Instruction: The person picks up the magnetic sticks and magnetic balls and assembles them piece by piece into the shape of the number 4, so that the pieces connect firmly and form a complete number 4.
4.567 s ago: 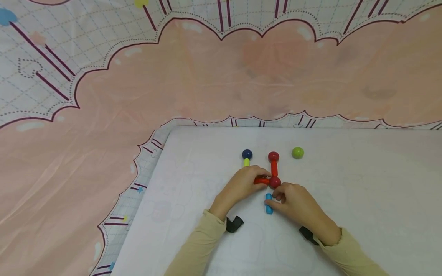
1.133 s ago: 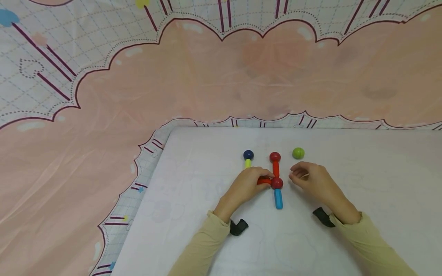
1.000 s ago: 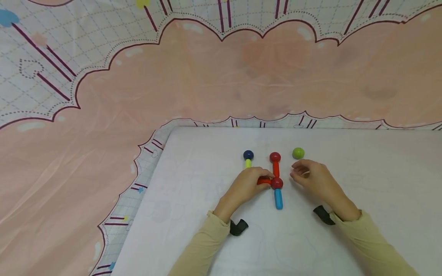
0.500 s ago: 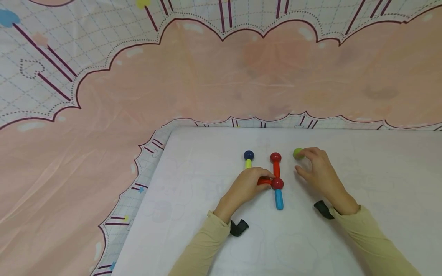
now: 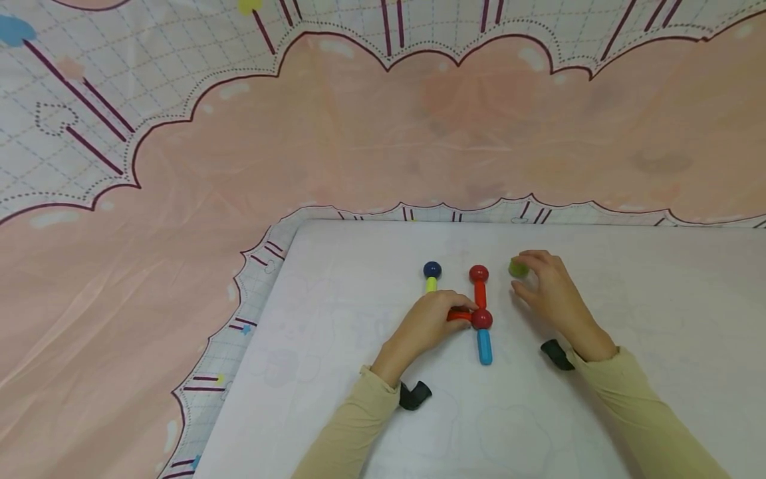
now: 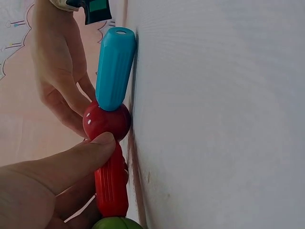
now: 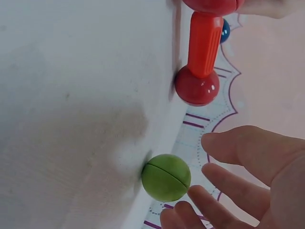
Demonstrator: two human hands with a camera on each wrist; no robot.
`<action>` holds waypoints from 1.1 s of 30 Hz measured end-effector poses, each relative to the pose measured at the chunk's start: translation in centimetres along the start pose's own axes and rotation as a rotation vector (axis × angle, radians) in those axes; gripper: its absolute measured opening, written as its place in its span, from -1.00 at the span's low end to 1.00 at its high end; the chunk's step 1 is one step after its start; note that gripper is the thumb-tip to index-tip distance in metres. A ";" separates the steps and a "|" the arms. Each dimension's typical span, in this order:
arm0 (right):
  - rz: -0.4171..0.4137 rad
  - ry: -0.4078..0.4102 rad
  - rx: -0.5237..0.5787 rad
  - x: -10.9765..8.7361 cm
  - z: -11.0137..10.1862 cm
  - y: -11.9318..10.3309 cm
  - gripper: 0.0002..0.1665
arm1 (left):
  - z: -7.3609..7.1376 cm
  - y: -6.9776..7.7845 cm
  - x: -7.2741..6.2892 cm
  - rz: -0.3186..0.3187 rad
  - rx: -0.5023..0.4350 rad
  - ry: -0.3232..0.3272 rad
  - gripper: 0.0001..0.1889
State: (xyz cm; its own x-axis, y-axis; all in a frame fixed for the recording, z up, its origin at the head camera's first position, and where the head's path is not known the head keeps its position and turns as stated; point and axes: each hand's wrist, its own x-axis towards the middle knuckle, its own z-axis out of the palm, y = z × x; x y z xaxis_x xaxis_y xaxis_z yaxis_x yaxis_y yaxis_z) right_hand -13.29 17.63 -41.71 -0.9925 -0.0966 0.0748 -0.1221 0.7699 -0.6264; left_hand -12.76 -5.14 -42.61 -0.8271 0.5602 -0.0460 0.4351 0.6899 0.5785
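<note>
My left hand [image 5: 423, 324] pinches a red rod [image 6: 111, 183] beside a red ball [image 5: 482, 319], thumb near their joint. A blue rod [image 5: 485, 347] points toward me from that ball. Another red rod [image 5: 481, 295] runs away from it to a second red ball [image 5: 479, 273]. A green ball [image 6: 117, 223] at the held rod's other end is hidden by my hand in the head view. My right hand [image 5: 555, 303] reaches around a loose green ball [image 7: 166, 178], a fingertip at its side and the thumb apart from it.
A dark blue ball [image 5: 432, 269] tops a yellow-green rod [image 5: 431, 285], whose near end my left hand hides. Everything lies on a white tabletop [image 5: 359, 259]. Beyond its far edge hangs a peach patterned cloth [image 5: 383, 140].
The blue rod, earlier beside my right fingers and apart from the red ball, now joins it. My right hand has moved away to the loose green ball. My left hand keeps its hold.
</note>
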 end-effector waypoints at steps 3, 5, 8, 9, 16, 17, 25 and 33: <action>0.001 -0.014 -0.006 0.3 0.0 0.1 -0.52 | 0.0 0.0 0.1 0.003 0.000 -0.002 -0.70; -0.002 -0.021 -0.006 0.4 0.0 0.2 -0.55 | 0.0 0.0 0.0 0.002 -0.007 -0.002 -0.70; -0.014 -0.022 -0.006 0.5 -0.1 0.3 -0.59 | -0.1 0.0 0.1 0.000 -0.017 -0.004 -0.70; -0.020 -0.020 -0.005 0.5 -0.1 0.3 -0.60 | -0.1 0.0 0.1 0.000 -0.021 -0.004 -0.70; -0.015 -0.026 -0.009 1.0 -0.2 0.6 -0.59 | 0.0 -0.1 0.2 -0.009 -0.023 -0.013 -0.70; -0.007 -0.027 -0.012 1.0 -0.2 0.7 -0.58 | 0.0 -0.1 0.2 -0.010 -0.022 -0.014 -0.69; 0.025 -0.047 0.041 1.0 0.3 1.6 -0.64 | 0.1 0.0 0.2 -0.017 -0.024 -0.015 -0.70; 0.024 -0.036 0.059 0.5 0.5 1.8 -0.63 | -0.2 0.3 -0.1 0.017 -0.002 -0.006 -0.67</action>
State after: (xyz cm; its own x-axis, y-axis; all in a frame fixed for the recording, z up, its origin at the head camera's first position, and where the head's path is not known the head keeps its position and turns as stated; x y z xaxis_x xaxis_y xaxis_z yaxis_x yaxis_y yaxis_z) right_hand -14.04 18.62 -43.16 -0.9942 -0.1022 0.0321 -0.0972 0.7341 -0.6721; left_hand -12.62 -5.04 -42.30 -0.8174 0.5746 -0.0407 0.4486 0.6794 0.5807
